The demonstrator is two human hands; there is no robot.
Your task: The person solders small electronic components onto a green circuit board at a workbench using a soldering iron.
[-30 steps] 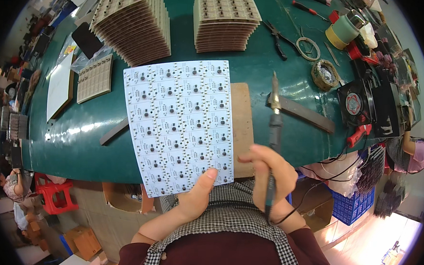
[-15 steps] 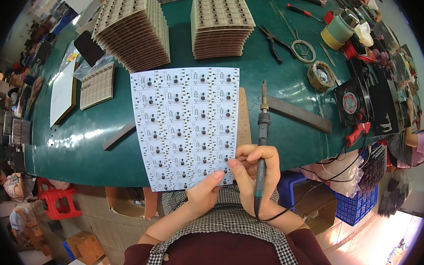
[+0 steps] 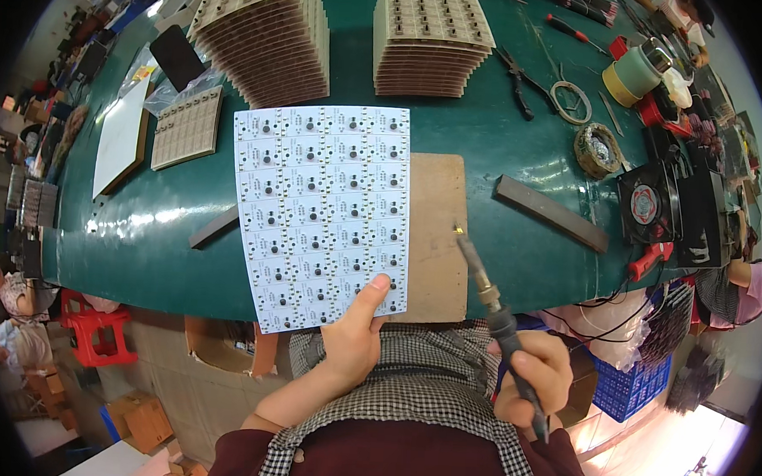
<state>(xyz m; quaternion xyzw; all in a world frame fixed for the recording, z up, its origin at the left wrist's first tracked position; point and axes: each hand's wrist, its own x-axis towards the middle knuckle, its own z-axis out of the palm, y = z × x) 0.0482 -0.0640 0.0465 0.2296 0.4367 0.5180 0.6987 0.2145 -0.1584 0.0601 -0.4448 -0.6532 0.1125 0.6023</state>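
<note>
A white circuit board panel [image 3: 331, 205], covered with rows of small dark round parts, is held up by my left hand [image 3: 354, 331]. The thumb presses its front near the lower right corner; the other fingers are behind it. To the right, my right hand [image 3: 537, 380] grips a soldering iron [image 3: 504, 326], its tip pointing up and left over a brown board [image 3: 439, 241] on the table. The iron's tip is apart from the panel. Part of the brown board is hidden behind the panel.
Two tall stacks of panels [image 3: 270, 47] [image 3: 429, 64] stand at the back of the green table [image 3: 161, 239]. Toward the right lie a dark bar [image 3: 550, 214], pliers [image 3: 520, 81], a solder roll [image 3: 598, 150] and a small fan [image 3: 646, 203]. A smaller panel [image 3: 187, 129] rests at left.
My right hand has let go of the panel's edge and moved right and down, tilting the soldering iron leftward. The left hand alone now holds the panel, which has shifted slightly left.
</note>
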